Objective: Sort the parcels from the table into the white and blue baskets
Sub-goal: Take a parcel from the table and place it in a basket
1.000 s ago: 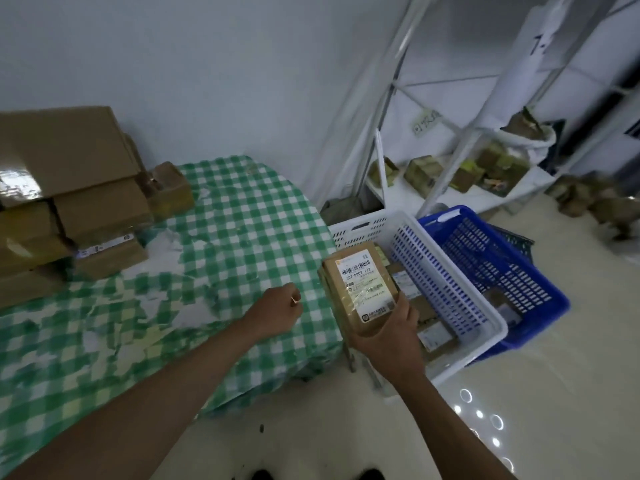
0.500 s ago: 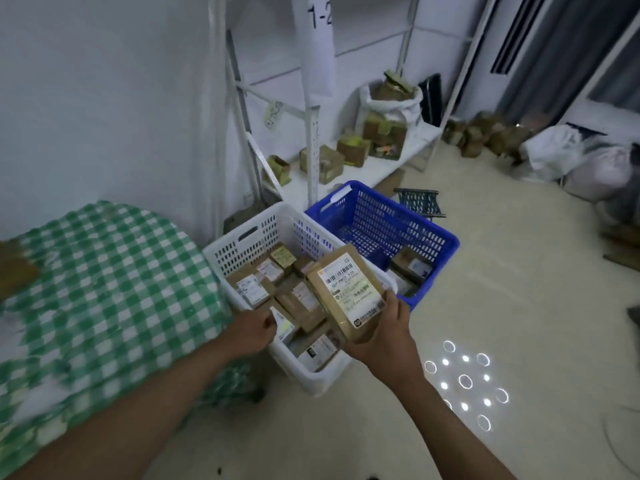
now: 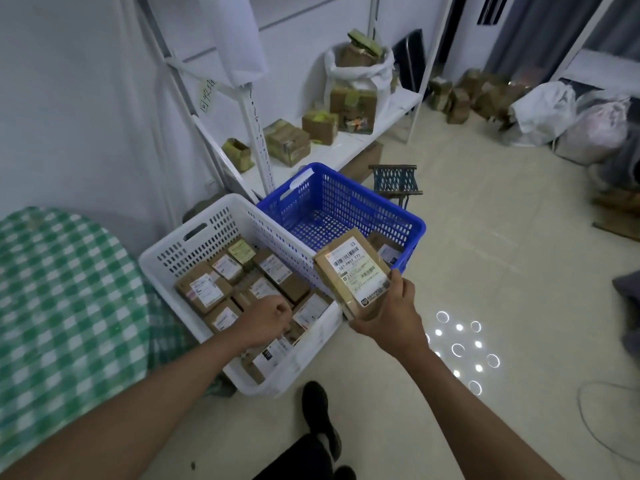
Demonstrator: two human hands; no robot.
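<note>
Parcel over the baskets' shared edge

My right hand (image 3: 391, 317) grips the labelled parcel (image 3: 353, 273) just right of the white basket (image 3: 194, 237), before the blue basket (image 3: 346, 202); my left hand (image 3: 266, 318) is fisted, empty, above the white basket.

Cardboard parcel (image 3: 353, 273), perforated plastic white basket (image 3: 194, 244), checked cloth table (image 3: 69, 306).

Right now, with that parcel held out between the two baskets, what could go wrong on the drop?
1. The right hand grips the labelled parcel only at its near end; that grip could slip, and most of the box overhangs.
2. The parcel hangs over the rims where the white basket meets the blue basket, so it may land in the wrong one or catch an edge.
3. The left hand hovers over the white basket's parcels and could be struck.
</note>
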